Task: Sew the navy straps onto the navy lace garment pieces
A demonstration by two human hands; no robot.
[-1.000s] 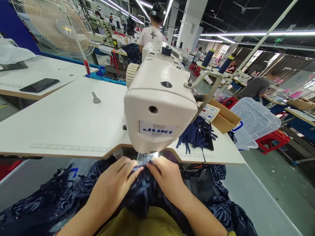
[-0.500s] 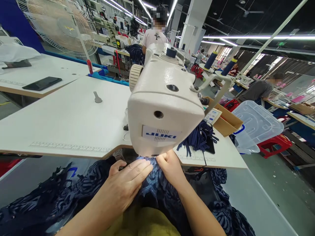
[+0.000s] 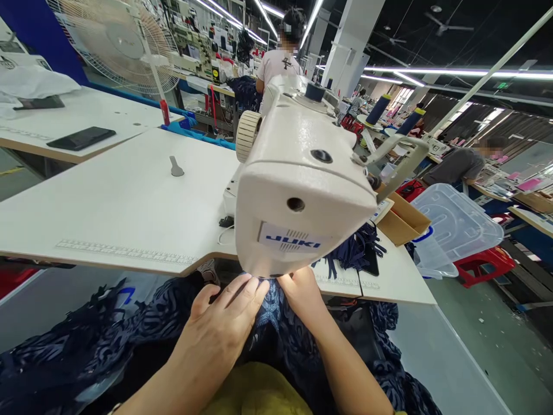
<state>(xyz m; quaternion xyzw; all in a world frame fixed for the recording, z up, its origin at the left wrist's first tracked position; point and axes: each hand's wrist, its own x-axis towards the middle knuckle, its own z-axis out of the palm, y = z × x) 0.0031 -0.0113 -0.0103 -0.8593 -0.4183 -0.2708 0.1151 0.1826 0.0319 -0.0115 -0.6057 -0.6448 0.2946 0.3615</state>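
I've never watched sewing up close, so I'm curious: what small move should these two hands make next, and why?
Probably a gentle forward guiding of the dark patterned cloth, held flat. The left hand lies over it, the right hand is at its other side, and it runs up between them beneath the sewing machine, whose head hides the needle.

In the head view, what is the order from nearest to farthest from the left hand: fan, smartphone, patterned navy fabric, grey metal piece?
1. Patterned navy fabric: touching the left hand.
2. Grey metal piece: ahead-left, on white tabletop.
3. Smartphone: farther left, on adjoining tabletop.
4. Fan: farthest, behind both tabletops.
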